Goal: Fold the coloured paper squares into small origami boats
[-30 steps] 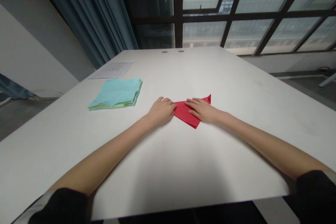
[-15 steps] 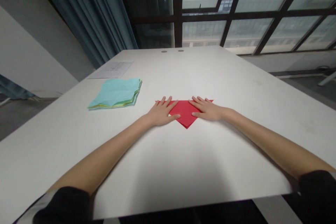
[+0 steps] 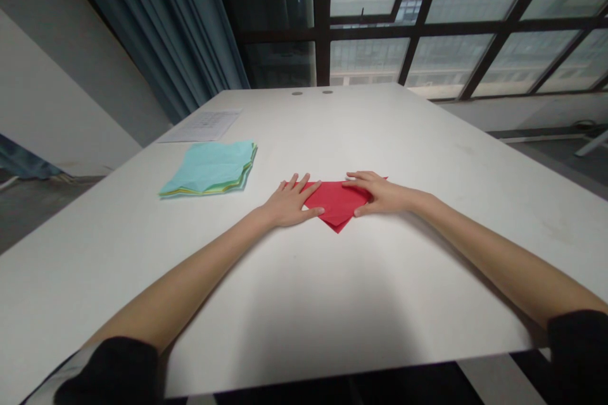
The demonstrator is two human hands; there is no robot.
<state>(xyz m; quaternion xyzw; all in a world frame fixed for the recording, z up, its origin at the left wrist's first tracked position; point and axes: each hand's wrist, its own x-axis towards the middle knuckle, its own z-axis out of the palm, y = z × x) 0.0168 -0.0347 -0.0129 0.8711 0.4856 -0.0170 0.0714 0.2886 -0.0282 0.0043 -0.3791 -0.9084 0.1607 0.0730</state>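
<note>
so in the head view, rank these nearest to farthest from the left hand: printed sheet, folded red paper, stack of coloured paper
1. Folded red paper: partly under the left hand, extending to its right.
2. Stack of coloured paper: left of that hand, blue on top.
3. Printed sheet: farther left, beyond the stack.

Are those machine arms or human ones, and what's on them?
Human ones: the left hand and right hand are ungloved, with no ring or watch visible. The forearms are bare too. The left sleeve is black with a grey part; the right sleeve looks black.
</note>
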